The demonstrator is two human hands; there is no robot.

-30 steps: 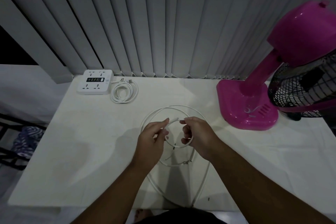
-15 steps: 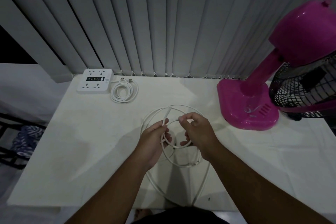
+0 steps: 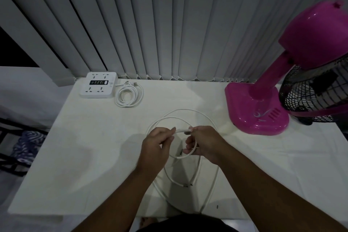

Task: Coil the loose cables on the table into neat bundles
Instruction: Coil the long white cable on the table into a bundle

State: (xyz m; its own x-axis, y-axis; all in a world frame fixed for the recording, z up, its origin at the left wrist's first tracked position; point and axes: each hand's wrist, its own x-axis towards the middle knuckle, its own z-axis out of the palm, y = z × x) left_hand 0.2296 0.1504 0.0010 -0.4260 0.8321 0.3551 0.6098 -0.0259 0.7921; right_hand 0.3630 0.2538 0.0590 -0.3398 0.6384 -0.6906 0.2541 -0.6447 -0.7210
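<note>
- White and thin, the loose rubbery cable [image 3: 181, 130] is spread in wide slack loops across the middle of the frame on the pale white tabletop [image 3: 75, 156]. Strands trail down to the lower edge.
- A short stretch near one end is pinched between the left hand [image 3: 156, 145] and the right hand [image 3: 205, 143], both held just above the table. A small loop is also hooked round the curled right fingers.
- Upper left, a second white cable wound into a round bundle [image 3: 129, 96] is parked just beside the white square power strip [image 3: 98, 84], so that one can be counted as done.
- The cable in hand looks barely started tbh. One small loop has been made and most of the length is still lying loose.
- Still to be done, by the look of it: the rest wound in, the end tucked, the bundle set down.
- A connector is seen at lower centre. Whether it belongs to the same cable can't be told.
- The glossy pink plastic fan [image 3: 258, 111] on the right is near the loops but isn't touched.
</note>
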